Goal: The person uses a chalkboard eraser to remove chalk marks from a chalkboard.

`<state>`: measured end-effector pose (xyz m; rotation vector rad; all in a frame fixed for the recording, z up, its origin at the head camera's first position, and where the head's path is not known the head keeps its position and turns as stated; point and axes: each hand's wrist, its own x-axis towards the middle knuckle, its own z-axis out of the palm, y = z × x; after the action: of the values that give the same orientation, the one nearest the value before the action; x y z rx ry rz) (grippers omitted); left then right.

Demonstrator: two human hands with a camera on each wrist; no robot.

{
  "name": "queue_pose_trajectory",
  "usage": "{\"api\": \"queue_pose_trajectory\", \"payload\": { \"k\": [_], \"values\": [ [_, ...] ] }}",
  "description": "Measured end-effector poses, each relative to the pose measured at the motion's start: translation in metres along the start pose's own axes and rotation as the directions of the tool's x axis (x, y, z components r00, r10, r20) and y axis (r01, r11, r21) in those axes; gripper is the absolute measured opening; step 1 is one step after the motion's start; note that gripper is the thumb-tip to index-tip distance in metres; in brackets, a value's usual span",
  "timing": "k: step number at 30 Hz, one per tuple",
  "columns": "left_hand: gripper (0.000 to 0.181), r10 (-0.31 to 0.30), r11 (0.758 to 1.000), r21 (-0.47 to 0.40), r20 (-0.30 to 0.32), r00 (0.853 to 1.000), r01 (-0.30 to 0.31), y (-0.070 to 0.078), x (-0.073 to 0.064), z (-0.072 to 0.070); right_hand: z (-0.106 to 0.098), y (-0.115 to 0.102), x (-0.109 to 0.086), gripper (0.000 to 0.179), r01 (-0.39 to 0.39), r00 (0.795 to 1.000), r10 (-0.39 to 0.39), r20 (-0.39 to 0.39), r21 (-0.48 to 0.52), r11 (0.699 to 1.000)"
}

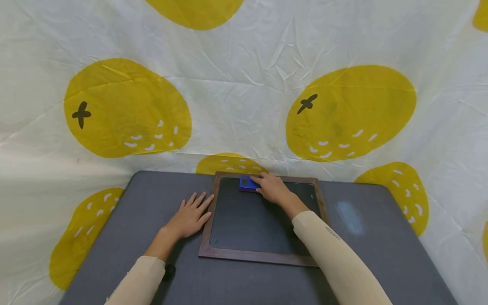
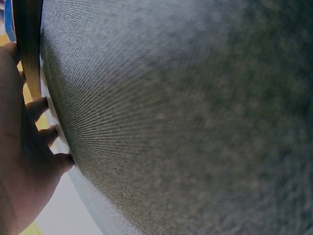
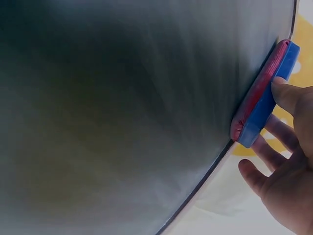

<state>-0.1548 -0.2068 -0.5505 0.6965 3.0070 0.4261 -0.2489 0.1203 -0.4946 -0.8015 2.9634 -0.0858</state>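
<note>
A blackboard (image 1: 244,220) with a brown wooden frame lies on the dark table. Near its far edge my right hand (image 1: 271,187) grips a blue board eraser (image 1: 248,183) between thumb and fingers. In the right wrist view the eraser (image 3: 261,95) shows a red felt pad against the board's dark surface, with the thumb on its blue back. My left hand (image 1: 190,216) lies flat with spread fingers at the frame's left side, its thumb and a finger touching the frame. The left wrist view shows this hand (image 2: 22,142) beside the wooden frame (image 2: 28,49).
The grey table (image 1: 259,279) extends around the board on both sides. A pale chalky smudge (image 1: 350,217) marks it at the right. Behind hangs a white cloth (image 1: 236,106) with yellow fruit prints. A small dark round object (image 1: 169,272) sits by the left wrist.
</note>
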Motion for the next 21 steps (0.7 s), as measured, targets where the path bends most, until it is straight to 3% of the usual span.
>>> {"api": "queue_pose_trajectory", "payload": {
  "k": [13,21],
  "values": [
    [0.062,-0.023,1.0,0.01,0.036,0.999,0.023,0.002,0.002,-0.005,0.003,-0.019,-0.041,0.054,0.144,0.988,-0.141,-0.068,0.039,0.989],
    [0.06,0.001,1.0,-0.013,-0.012,1.0,-0.001,0.005,0.0,-0.004,0.01,-0.035,-0.077,0.057,0.254,0.962,-0.251,-0.108,0.021,0.967]
  ]
}}
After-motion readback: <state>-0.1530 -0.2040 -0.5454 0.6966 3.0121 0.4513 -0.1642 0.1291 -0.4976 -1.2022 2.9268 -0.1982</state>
